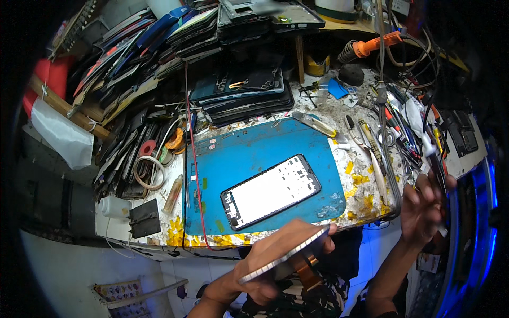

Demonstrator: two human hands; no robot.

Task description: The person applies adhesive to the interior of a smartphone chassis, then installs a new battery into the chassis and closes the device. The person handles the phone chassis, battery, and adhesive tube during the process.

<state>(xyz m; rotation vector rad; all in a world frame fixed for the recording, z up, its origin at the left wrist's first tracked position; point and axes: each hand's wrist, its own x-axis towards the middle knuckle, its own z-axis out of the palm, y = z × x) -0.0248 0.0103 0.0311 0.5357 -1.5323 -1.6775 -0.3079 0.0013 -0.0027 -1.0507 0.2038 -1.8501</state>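
My left hand (283,243) is closed round a thin phone screen (283,258), seen nearly edge-on in front of the bench, its pale rim toward me. A copper-brown flex cable (309,275) hangs from its underside. On the blue mat (254,143), a phone frame (271,191) with a black border and a bright white inner face lies flat at a slant, apart from both hands. My right hand (422,209) is raised beyond the bench's right edge with bent fingers. A slim dark tool-like thing (438,172) shows at its fingertips; blur hides its exact kind.
Behind the mat stand stacked phones and panels (244,100). Piled phone parts (124,159) and tape rolls crowd the left. A yellow-handled cutter (318,125) touches the mat's far edge. Pens and hand tools (400,124) cluster at right, below an orange soldering iron (376,44) and hanging cables.
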